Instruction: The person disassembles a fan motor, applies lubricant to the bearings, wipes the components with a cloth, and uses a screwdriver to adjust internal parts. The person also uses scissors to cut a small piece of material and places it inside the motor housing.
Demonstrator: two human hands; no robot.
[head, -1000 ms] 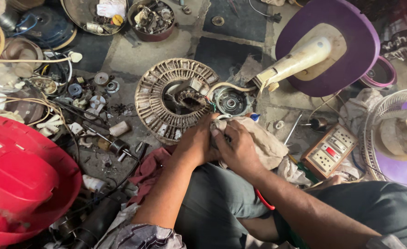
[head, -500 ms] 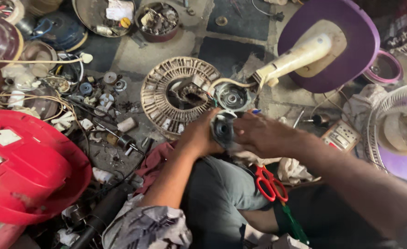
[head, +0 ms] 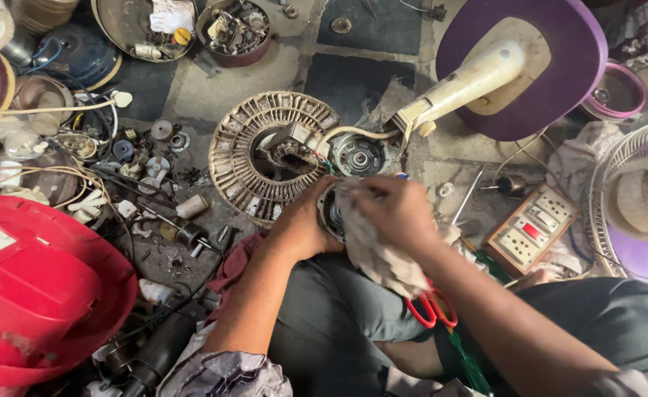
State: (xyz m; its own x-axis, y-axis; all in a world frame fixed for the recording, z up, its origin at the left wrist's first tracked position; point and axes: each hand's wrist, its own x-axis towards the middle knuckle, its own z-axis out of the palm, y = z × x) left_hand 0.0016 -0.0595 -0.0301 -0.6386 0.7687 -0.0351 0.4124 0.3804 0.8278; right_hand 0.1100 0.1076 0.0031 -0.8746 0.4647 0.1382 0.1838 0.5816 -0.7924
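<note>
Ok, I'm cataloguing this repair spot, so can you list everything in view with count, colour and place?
round motor part: one, dark metal, held at centre
rag: one, grey-white, over the motor part
ribbed fan housing: one, beige, floor above the hands
fan stand: one, purple base with cream neck, top right
socket board: one, tan with white sockets, right
scissors: one, red handles, on the lap
red cover: one, lower left
wire fan guard: one, pale, right edge
bowls of small parts: two, dark, top
left hand: grips the motor part
right hand: presses the rag on it
</note>
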